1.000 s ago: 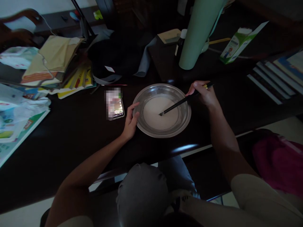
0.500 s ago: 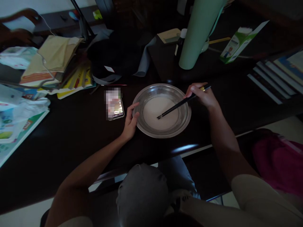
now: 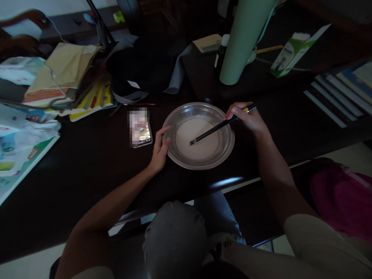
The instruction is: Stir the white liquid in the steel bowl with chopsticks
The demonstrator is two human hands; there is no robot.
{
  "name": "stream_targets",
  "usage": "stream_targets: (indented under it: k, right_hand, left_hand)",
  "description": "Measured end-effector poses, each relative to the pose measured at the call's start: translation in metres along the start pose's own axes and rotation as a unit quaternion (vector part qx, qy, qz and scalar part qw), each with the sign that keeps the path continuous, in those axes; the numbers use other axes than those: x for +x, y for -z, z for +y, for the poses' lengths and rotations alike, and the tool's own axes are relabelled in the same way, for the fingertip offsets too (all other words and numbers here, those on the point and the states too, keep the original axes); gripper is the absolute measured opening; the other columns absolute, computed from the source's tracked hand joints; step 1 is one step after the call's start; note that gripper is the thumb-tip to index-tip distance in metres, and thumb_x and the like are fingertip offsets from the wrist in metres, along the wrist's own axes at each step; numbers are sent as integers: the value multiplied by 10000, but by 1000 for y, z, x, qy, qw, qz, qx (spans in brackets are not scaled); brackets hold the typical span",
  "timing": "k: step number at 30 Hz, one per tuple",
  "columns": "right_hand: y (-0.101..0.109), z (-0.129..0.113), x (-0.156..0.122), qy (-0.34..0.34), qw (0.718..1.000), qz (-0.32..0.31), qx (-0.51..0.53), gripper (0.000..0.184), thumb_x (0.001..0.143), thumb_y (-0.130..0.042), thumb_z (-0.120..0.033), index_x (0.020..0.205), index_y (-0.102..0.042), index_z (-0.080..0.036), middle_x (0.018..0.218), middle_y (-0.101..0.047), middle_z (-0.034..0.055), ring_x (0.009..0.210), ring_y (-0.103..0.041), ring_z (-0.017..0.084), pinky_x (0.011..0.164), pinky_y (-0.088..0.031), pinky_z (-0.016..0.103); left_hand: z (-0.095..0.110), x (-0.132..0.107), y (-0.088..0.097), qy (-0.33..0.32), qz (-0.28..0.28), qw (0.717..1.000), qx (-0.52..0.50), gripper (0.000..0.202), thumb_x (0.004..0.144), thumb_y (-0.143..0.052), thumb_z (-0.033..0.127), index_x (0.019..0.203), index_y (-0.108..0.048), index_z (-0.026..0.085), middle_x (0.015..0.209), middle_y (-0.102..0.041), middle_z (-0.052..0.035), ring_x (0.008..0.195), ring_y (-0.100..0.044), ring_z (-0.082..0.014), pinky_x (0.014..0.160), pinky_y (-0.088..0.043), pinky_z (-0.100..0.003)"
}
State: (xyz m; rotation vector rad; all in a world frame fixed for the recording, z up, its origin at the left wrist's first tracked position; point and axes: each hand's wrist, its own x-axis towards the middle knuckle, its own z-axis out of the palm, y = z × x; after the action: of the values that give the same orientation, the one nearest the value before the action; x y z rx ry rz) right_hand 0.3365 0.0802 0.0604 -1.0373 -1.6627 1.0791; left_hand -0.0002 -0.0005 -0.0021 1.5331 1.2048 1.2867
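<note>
A metal bowl (image 3: 226, 149) stands on the dark table, with a whitish, cloudy liquid (image 3: 200, 131) inside. My left hand (image 3: 160, 149) grips the bowl's left rim, thumb and fingers lying over the edge. Held in my right hand (image 3: 247, 118) above the right rim are black chopsticks (image 3: 215, 128) with a gold band near the top. They slant down to the left, and their tips are in the liquid left of the bowl's middle. Left of the bowl lies a phone (image 3: 144, 133) with its screen lit and partly blurred out.
Behind the bowl stand a tall green cylinder (image 3: 244, 42), a dark bottle (image 3: 221, 52) and a green-white box (image 3: 287, 54). Books (image 3: 338, 97) are stacked at the right. A black bag (image 3: 139, 69), papers (image 3: 65, 66) and plastic packs (image 3: 26, 143) crowd the left side.
The chopsticks' tips have shifted slightly left and up within the liquid, with my right hand moving a little left. My left hand and the bowl stay in place.
</note>
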Motion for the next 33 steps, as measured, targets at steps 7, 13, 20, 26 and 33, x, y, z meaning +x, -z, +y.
stream_targets:
  k: [7, 13, 20, 26, 33]
  right_hand:
    - [1, 0, 0, 2, 999, 34, 6, 464, 826, -643, -657, 608, -709, -253, 607, -687, 20, 610, -669, 176, 639, -545, 349]
    - [-1, -2, 1, 8, 1000, 26, 0, 434, 788, -682, -665, 658, -730, -253, 643, -706, 14, 693, -708, 189, 692, -560, 349]
    - [0, -3, 0, 0, 1000, 18, 12, 459, 812, -652, -667, 609, -717, -261, 593, -683, 17, 626, -688, 188, 646, -557, 358]
    - [-2, -4, 2, 16, 999, 44, 0, 423, 812, -673, -641, 646, -731, -257, 632, -707, 9, 665, -705, 180, 679, -562, 343]
    - [0, -1, 0, 11, 1000, 1, 9, 434, 830, -653, -640, 633, -733, -262, 621, -700, 14, 640, -697, 179, 656, -548, 349]
  left_hand:
    - [2, 0, 0, 9, -2, 1000, 3, 457, 955, -542, 558, 1322, -557, 287, 1346, -570, -67, 1265, -538, -248, 1142, -404, -452]
    - [1, 0, 0, 3, -8, 1000, -6, 443, 963, -533, 541, 1333, -547, 298, 1369, -549, -68, 1279, -521, -252, 1155, -387, -465]
    - [2, 0, 0, 5, -8, 1000, -8, 423, 965, -540, 522, 1330, -556, 309, 1354, -553, -61, 1278, -520, -249, 1162, -379, -467]
    - [1, 0, 0, 0, -4, 1000, 0, 447, 955, -542, 556, 1323, -558, 304, 1376, -553, -63, 1285, -520, -255, 1164, -378, -475]
    - [2, 0, 0, 7, -7, 1000, -3, 438, 962, -533, 543, 1332, -549, 309, 1355, -556, -61, 1277, -527, -251, 1154, -389, -466]
